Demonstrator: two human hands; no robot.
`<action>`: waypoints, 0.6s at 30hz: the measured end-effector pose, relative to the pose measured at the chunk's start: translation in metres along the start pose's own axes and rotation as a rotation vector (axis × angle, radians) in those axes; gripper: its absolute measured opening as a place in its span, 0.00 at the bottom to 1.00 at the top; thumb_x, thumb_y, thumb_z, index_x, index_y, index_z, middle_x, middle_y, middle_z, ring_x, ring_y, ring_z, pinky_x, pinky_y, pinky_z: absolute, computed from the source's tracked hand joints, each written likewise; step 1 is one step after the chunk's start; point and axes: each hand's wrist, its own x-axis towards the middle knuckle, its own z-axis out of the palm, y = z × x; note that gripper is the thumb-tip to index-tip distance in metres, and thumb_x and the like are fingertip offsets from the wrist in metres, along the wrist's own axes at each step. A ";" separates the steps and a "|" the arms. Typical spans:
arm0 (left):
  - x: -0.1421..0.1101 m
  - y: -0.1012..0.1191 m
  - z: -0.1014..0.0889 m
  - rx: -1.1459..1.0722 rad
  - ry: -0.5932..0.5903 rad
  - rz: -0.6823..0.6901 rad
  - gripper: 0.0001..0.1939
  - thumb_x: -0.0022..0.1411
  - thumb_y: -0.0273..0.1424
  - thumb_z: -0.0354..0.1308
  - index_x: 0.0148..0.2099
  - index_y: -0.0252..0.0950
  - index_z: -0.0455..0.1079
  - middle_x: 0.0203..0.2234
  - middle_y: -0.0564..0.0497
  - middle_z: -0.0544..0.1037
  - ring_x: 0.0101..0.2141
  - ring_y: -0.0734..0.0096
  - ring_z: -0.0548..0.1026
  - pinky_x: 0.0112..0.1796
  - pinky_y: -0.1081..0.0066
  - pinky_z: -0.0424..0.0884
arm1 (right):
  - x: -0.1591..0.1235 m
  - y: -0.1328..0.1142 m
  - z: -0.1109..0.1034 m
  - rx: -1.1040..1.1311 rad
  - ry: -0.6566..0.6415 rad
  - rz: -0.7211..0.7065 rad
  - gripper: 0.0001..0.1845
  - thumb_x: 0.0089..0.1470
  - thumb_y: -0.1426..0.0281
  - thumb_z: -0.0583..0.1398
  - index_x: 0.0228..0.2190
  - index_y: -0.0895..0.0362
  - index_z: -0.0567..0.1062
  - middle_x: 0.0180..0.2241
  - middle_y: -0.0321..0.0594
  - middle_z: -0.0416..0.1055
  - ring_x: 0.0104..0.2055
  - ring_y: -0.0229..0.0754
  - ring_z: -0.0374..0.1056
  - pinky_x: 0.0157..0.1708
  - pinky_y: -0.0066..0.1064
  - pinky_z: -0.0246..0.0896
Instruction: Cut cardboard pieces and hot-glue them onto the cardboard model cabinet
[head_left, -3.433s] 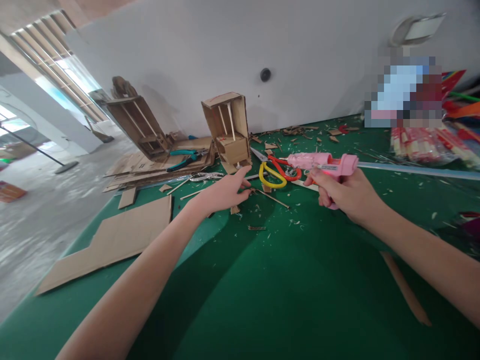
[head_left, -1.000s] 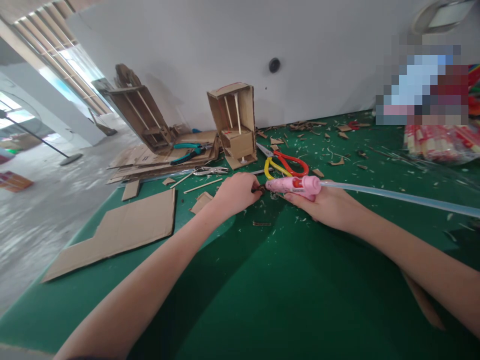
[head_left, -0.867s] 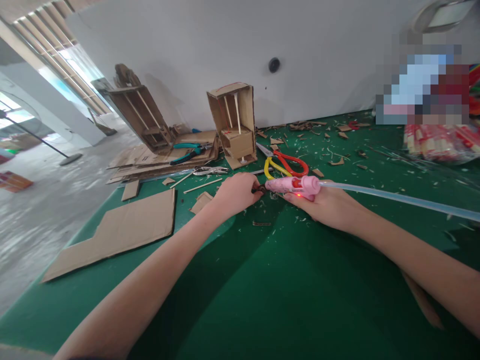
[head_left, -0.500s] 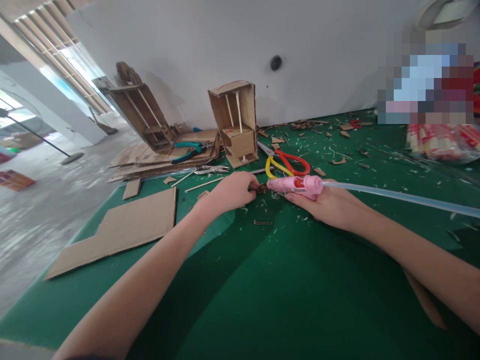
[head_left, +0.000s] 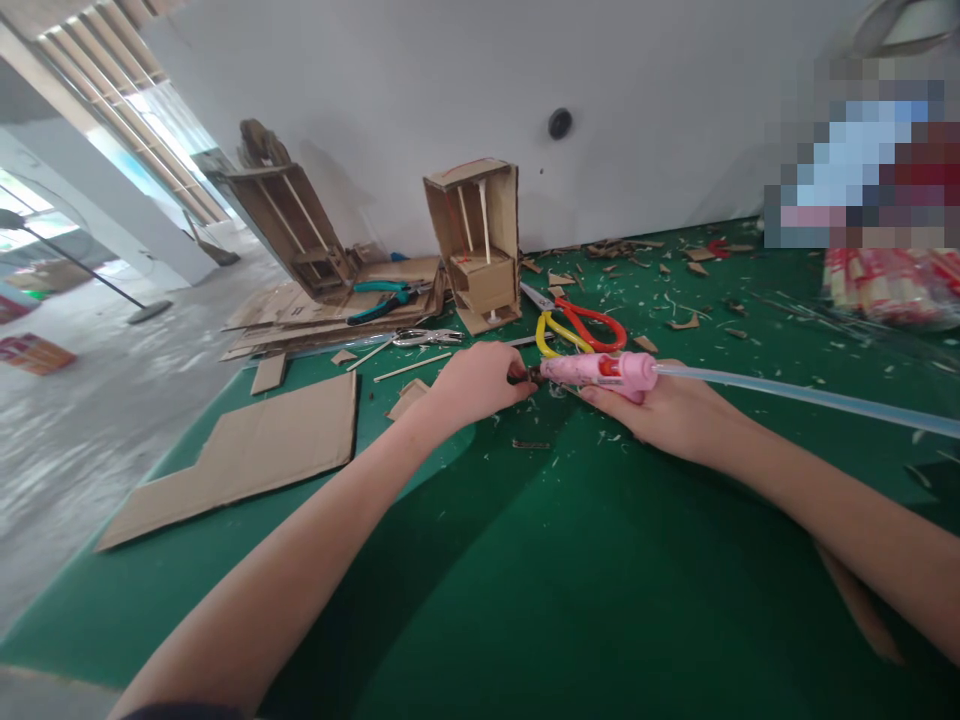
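Holds one pink plastic glue gun (head_left: 596, 370) in the right hand (head_left: 667, 412), clamped round its grip, with one long translucent glue stick (head_left: 810, 398) running out to the right. Points the nozzle left, at the left hand (head_left: 484, 380), palm down, wrist bent, fingers closed together on one small dark-brown piece (head_left: 535, 375), partly hidden. Reaches both forearms in from the near side, angled inward over the green tabletop (head_left: 525, 560). Just beyond the gun, shows one pair of scissors with red and yellow handles (head_left: 600, 325). Farther left, counts one pair of teal-handled pliers (head_left: 379, 308), one silver metal tool (head_left: 427, 338) and two thin pale sticks (head_left: 412, 366). Stands one open brown cardboard box (head_left: 484, 285) upright at the far middle, one tilted brown cardboard frame (head_left: 289, 225) at far left. Nearer on the left, lays flat one notched cardboard sheet (head_left: 262, 440).
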 end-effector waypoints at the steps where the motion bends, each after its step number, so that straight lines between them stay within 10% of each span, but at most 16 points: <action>1: 0.000 0.001 0.000 0.019 0.008 0.003 0.15 0.57 0.43 0.55 0.38 0.38 0.74 0.37 0.47 0.79 0.35 0.61 0.75 0.33 0.65 0.69 | 0.000 0.000 0.000 0.000 0.000 -0.007 0.21 0.59 0.55 0.50 0.44 0.46 0.77 0.43 0.39 0.76 0.47 0.51 0.70 0.44 0.42 0.65; 18: 0.001 -0.011 -0.002 -0.092 -0.063 0.050 0.29 0.55 0.38 0.58 0.59 0.38 0.59 0.47 0.46 0.74 0.44 0.62 0.73 0.43 0.65 0.69 | -0.004 0.001 -0.001 0.043 0.015 -0.007 0.21 0.59 0.56 0.51 0.50 0.44 0.74 0.42 0.38 0.77 0.44 0.49 0.72 0.41 0.40 0.67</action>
